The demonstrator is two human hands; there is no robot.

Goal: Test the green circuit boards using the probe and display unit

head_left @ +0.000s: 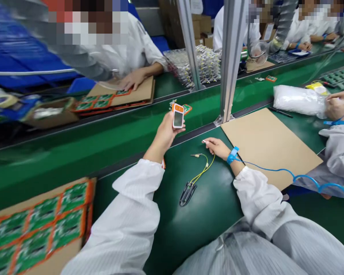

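My left hand (pixel 166 131) is closed round a small white and orange handheld device (pixel 178 115) with a grey screen, held up over the belt's edge. A pinch of my right hand (pixel 218 148) grips the end of a yellow wire lead (pixel 213 160), its white tip at my fingertips. This lead and a second one with a metal tip (pixel 196 155) run down to a black battery holder (pixel 188 194) lying on the green table (pixel 215 202). Around my right wrist sits a blue wrist strap (pixel 233 155) with a coiled cord.
Cardboard with orange-edged green circuit boards (pixel 43 225) lies at the left. Brown cardboard (pixel 272 145) covers the table on the right, near a white plastic bag (pixel 298 100). A metal post (pixel 232 57) rises beside the green conveyor belt (pixel 126 131). Co-workers sit opposite and at the right.
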